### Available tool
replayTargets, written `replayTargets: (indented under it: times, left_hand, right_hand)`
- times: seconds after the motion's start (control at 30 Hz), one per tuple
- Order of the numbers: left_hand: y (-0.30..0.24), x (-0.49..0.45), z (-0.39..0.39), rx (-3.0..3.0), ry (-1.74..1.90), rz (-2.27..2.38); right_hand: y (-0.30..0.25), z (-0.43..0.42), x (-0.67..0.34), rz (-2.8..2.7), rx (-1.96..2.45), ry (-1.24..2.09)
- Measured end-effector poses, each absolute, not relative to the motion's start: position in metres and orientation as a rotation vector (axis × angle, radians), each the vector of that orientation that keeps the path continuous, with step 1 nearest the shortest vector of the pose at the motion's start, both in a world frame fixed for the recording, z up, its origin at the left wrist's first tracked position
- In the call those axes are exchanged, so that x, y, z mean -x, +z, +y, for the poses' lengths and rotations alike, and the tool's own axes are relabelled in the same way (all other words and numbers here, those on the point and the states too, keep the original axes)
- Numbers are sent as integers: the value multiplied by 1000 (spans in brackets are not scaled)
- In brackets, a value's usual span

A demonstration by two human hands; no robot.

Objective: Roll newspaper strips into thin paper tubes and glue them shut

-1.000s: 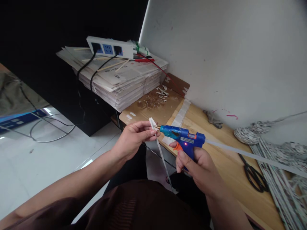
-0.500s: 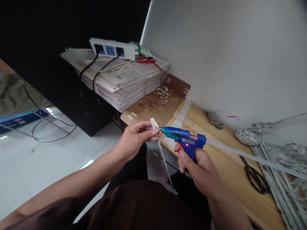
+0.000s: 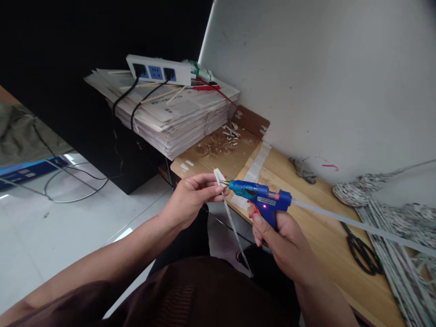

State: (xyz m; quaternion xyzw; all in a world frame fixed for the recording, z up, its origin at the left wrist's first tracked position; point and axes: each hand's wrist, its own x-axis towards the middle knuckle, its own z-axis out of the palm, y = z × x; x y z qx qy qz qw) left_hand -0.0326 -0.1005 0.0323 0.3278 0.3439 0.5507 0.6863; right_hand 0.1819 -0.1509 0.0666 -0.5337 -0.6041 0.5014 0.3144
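My left hand (image 3: pixel 200 195) is closed, pinching a narrow white paper strip (image 3: pixel 231 223) near its folded upper end. The strip's tail hangs down over my lap. In my right hand (image 3: pixel 275 231) is a blue hot glue gun (image 3: pixel 260 193), gripped by its handle with fingers at the orange trigger. Its brass nozzle points left and meets or nearly meets the strip at my left fingertips; exact contact is hard to make out. A red light glows on the gun's side. From its back a long translucent glue stick (image 3: pixel 340 221) runs off to the right.
A tall newspaper stack (image 3: pixel 190 122) bears a power strip (image 3: pixel 158 70) with two black plugs. Paper scraps (image 3: pixel 231 131) litter the brown board (image 3: pixel 190 156). At right on the wooden table (image 3: pixel 327 227) lie black-handled scissors (image 3: pixel 364 252) and rolled paper sticks (image 3: pixel 388 254). Cables trail down left.
Both hands hold nearly the same pose, the nozzle still at the strip. The strip's hanging lower end has swung slightly to the right.
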Motion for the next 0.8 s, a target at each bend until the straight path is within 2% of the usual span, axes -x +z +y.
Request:
replayTargets:
  times: [0.8]
  left_hand:
    - [31,31,-103,-727,1247,707]
  right_hand:
    - [74,-150,-177,-1652,1490,1290]
